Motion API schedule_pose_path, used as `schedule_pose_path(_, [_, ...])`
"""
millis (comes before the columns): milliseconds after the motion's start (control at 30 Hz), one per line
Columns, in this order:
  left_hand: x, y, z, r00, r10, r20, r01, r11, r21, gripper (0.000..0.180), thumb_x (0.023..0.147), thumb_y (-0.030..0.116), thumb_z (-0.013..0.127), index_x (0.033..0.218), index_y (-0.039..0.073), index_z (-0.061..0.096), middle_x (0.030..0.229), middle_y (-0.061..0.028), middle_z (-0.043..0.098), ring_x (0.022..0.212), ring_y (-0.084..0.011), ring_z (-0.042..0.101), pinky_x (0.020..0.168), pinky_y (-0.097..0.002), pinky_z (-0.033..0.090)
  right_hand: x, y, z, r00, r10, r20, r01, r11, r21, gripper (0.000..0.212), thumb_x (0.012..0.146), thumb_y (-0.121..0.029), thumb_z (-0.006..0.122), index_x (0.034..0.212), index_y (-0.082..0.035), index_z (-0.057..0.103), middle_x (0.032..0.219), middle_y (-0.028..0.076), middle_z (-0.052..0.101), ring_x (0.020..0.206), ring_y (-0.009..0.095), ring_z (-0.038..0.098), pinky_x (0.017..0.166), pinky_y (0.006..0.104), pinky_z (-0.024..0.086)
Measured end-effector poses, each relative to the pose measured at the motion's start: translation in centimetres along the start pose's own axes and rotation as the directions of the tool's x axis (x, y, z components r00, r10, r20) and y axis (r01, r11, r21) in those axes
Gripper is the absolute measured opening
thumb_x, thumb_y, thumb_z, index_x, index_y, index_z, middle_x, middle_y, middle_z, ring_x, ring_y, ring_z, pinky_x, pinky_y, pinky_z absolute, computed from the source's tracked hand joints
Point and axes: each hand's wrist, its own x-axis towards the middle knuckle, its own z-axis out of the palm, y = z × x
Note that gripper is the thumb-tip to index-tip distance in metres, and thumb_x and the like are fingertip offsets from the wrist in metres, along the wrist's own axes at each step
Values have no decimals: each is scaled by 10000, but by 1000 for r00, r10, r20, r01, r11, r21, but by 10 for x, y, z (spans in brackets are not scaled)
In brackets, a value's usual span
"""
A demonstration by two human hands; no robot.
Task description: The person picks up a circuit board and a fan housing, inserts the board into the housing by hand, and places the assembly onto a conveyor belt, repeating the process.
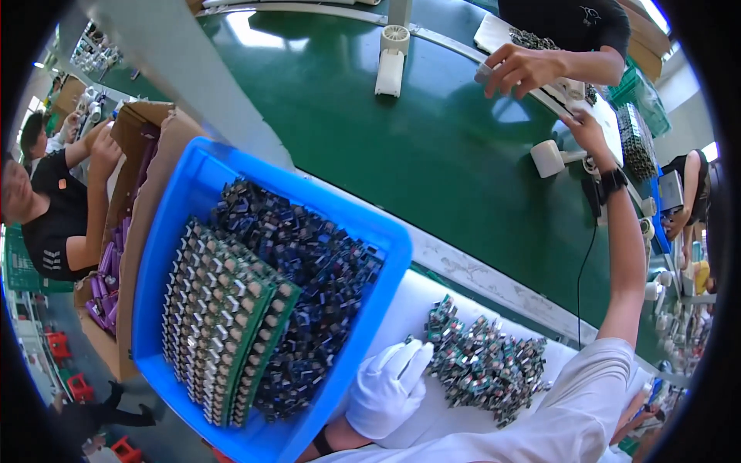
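Observation:
My left hand (390, 390), in a white glove, is closed beside a pile of small circuit boards (486, 363) on a white surface. Its fingers are curled together at the pile's left edge; what they hold, if anything, is too small to make out. My right arm stretches far across the green conveyor belt (370, 147), a dark band on its wrist. My right hand (590, 137) is bare, its visible fingers extended near a white handheld device (548, 159). Left of my gloved hand stands a blue bin (397, 239) holding stacked board panels (212, 316) and loose small boards (309, 285).
Opposite, a co-worker's hand (525, 69) reaches over the belt, close to my right hand. Another white device (392, 62) lies farther along. A grey post (208, 77) rises behind the bin. A cardboard box (127, 339) with purple cylinders sits left. A black cord (583, 285) hangs near my right arm.

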Motion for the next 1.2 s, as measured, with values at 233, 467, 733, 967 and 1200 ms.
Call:
schedule_pose_path(233, [-15, -12, -6, 985, 64, -161, -83, 990, -115, 466, 792, 3, 699, 1251, 81, 677, 1024, -91, 638, 961, -286, 628, 814, -394, 516, -132, -51, -30, 896, -420, 144, 414, 907, 75, 668, 881, -464, 747, 1356, -24, 581, 1111, 198, 704, 1060, 297, 666, 969, 367, 490])
schedule_pose_path(467, [-12, -8, 8, 972, 76, -223, -94, 993, -73, 446, 828, 17, 703, 1264, 107, 680, 1046, -94, 641, 957, -294, 628, 832, -400, 511, -201, -134, -83, 927, -358, 115, 368, 926, -87, 630, 822, -334, 814, 1317, -24, 578, 1050, 192, 691, 957, 330, 677, 874, 407, 523])
schedule_pose_path(733, [-13, -8, -3, 987, 23, -157, 2, 988, 154, 444, 830, 27, 717, 1257, 146, 679, 1149, -122, 632, 997, -324, 627, 888, -440, 500, -457, -150, -186, 1000, 14, 28, -15, 999, 41, 539, 793, -245, 845, 1219, -55, 574, 1014, 180, 701, 925, 331, 689, 775, 401, 540])
schedule_pose_path(967, [-21, -16, 22, 906, 56, -419, -104, 990, -94, 330, 847, 22, 709, 1163, 113, 679, 1080, -130, 654, 957, -331, 636, 855, -436, 514, -634, -144, -131, 854, 478, -207, -452, 877, 163, 624, 851, -201, 793, 1398, -92, 515, 1066, 159, 681, 990, 275, 665, 818, 370, 538])
schedule_pose_path(1200, [-41, -9, 23, 910, 219, -352, -176, 973, 151, 304, 856, 13, 697, 1149, 90, 675, 1040, -122, 666, 948, -329, 643, 839, -428, 513, -660, -175, -115, 881, 444, -164, -393, 879, 270, 716, 872, -134, 761, 1512, -173, 444, 1141, 152, 621, 854, 244, 653, 735, 368, 544])
